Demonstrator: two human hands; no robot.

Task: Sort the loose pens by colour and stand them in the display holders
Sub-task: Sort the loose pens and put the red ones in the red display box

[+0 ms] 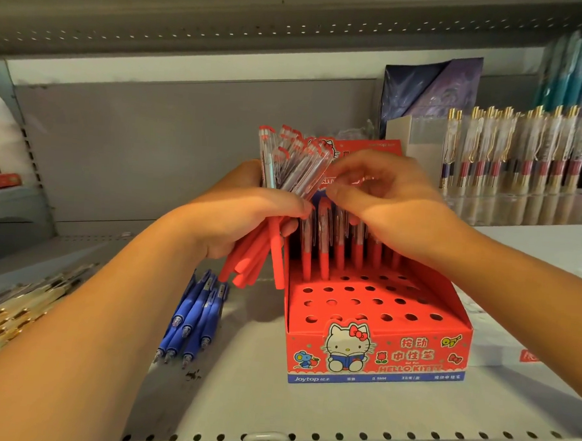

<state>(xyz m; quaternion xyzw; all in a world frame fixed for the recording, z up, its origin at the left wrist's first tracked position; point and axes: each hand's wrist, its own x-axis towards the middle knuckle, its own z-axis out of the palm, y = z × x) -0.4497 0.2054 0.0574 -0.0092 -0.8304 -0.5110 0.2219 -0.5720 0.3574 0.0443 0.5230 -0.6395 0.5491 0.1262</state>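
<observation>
While my left hand (246,218) grips the red pens (296,163) in a fanned bundle above the shelf (256,397), fingers (283,203) curled tight round the barrels, my right hand (385,198) sits at the bundle's near edge with thumb and forefinger drawn together; they seem to pinch one wrapped pen, but I cannot tell for certain that anything is between them. The holder (377,356) stands just below and to the right of the bundle; a back row (323,245) of red pens is already upright in it, and the front holes (356,301) are bare.

To do this step well I would draw one pen lengthwise out of the fan, so its neighbours do not spill; keep its red end down; then aim for the next free hole beside the back row, filling from back to front so that standing pens never block my reach; the left grip should stay firm yet let a single pen slide. The blue pens (193,316) lie loose on the shelf left of the holder, apart from it; I judge they belong elsewhere.

My right hand covers the right part of the back row, so I cannot count it; most of the holder's back card is behind both hands; no holder for blue shows in view.
</observation>
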